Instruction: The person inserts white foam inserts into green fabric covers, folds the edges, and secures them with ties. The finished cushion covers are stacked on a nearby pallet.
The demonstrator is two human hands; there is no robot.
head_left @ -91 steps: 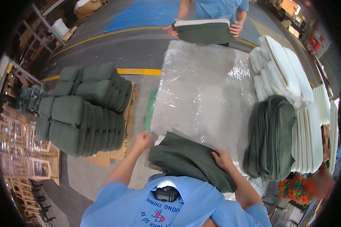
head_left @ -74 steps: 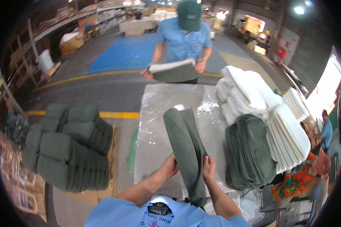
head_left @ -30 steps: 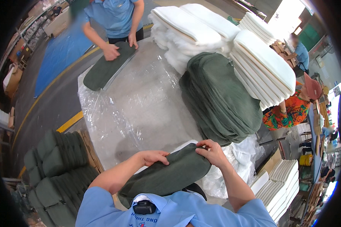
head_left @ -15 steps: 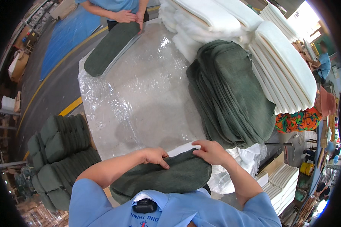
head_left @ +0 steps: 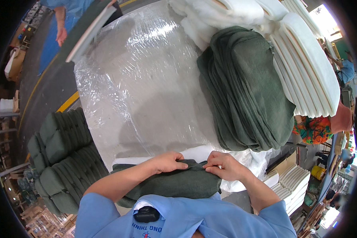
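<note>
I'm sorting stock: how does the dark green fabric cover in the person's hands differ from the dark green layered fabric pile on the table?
The left hand and right hand pinch the cover; neither touches the pile. White material shows along the cover's far edge; none shows in the pile. Both are dark green cloth.

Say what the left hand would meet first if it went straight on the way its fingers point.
Probably the right hand: the left hand points toward it along the upper edge of the dark green cover, though depth is unclear here.
</note>
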